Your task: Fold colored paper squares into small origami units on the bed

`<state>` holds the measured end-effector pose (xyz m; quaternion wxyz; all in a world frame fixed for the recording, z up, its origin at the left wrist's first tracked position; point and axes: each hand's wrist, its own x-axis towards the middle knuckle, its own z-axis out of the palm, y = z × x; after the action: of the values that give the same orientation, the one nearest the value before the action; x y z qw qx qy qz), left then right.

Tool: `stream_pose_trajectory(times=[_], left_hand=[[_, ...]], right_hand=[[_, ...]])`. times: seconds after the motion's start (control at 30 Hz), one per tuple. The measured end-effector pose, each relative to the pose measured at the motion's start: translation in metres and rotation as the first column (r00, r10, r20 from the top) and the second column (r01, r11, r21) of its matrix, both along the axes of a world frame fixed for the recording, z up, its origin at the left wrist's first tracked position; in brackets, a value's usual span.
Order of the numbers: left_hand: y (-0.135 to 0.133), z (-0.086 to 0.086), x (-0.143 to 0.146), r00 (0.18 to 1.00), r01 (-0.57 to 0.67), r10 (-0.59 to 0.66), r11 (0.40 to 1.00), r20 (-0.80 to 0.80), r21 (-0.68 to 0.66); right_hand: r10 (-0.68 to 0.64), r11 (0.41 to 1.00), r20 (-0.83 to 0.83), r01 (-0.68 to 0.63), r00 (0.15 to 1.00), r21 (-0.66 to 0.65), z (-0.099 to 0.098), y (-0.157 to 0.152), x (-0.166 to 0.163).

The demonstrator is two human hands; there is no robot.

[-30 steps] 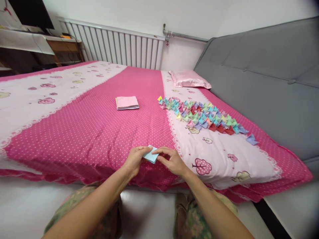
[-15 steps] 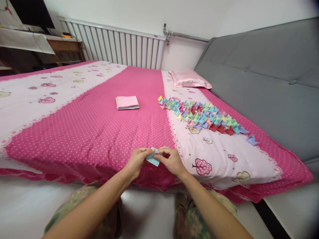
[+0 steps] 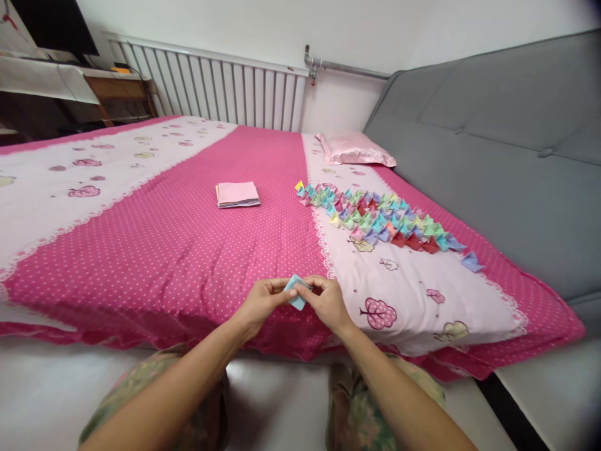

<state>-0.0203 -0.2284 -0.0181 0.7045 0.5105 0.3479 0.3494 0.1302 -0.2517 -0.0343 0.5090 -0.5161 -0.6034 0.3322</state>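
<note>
Between my two hands, above the near edge of the bed, is a small folded piece of light blue paper [image 3: 297, 302]. My left hand [image 3: 263, 303] pinches its left side with thumb and fingers. On the other side my right hand [image 3: 326, 302] grips it, the thumb lying across its face. Fingers cover part of the folds. Farther off on the bedspread rests a stack of square paper [image 3: 238, 194] with a pink sheet on top. To the right, several small folded paper boats [image 3: 375, 216] in many colours stand in slanting rows.
The bed [image 3: 188, 250] has a pink and white cover with printed trees. A pink pillow [image 3: 355, 149] lies at the far right beside the grey padded headboard [image 3: 493, 125]. Behind stand a white radiator [image 3: 211, 84] and a desk [image 3: 117, 88] with a monitor [image 3: 56, 28].
The blue paper has turned and looks smaller and narrower, with less of its face showing. Both hands have shifted on it, thumbs closer together. The view has moved slightly.
</note>
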Motion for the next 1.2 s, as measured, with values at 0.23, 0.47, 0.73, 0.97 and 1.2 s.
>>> stream_pose_trajectory(times=[0.23, 0.47, 0.73, 0.97, 1.2], left_hand=[[0.0006, 0.0011, 0.0017, 1.000, -0.009, 0.008, 1.000, 0.016, 0.018], [-0.0011, 0.0064, 0.0025, 0.997, -0.051, 0.054, 0.997, -0.054, 0.056], [-0.0007, 0.0049, 0.0021, 0.993, -0.098, 0.103, 0.991, -0.050, 0.089], [-0.0003, 0.0013, 0.0031, 0.987, -0.139, 0.147, 0.985, -0.067, 0.104], [-0.0014, -0.0005, 0.0035, 0.980, -0.145, 0.160, 0.981, -0.118, 0.127]], right_hand=[[-0.052, 0.996, -0.043, 0.055, 0.998, 0.065, 0.0053, -0.0021, -0.0005], [-0.097, 0.995, -0.127, 0.099, 0.987, 0.009, -0.0002, -0.0003, -0.0031], [-0.104, 0.973, 0.084, 0.084, 0.991, 0.214, 0.0038, -0.0053, -0.0043], [-0.117, 0.974, 0.057, 0.103, 0.991, 0.204, 0.0022, -0.0058, -0.0076], [-0.102, 0.976, 0.070, 0.087, 0.992, 0.197, 0.0048, -0.0071, -0.0071]])
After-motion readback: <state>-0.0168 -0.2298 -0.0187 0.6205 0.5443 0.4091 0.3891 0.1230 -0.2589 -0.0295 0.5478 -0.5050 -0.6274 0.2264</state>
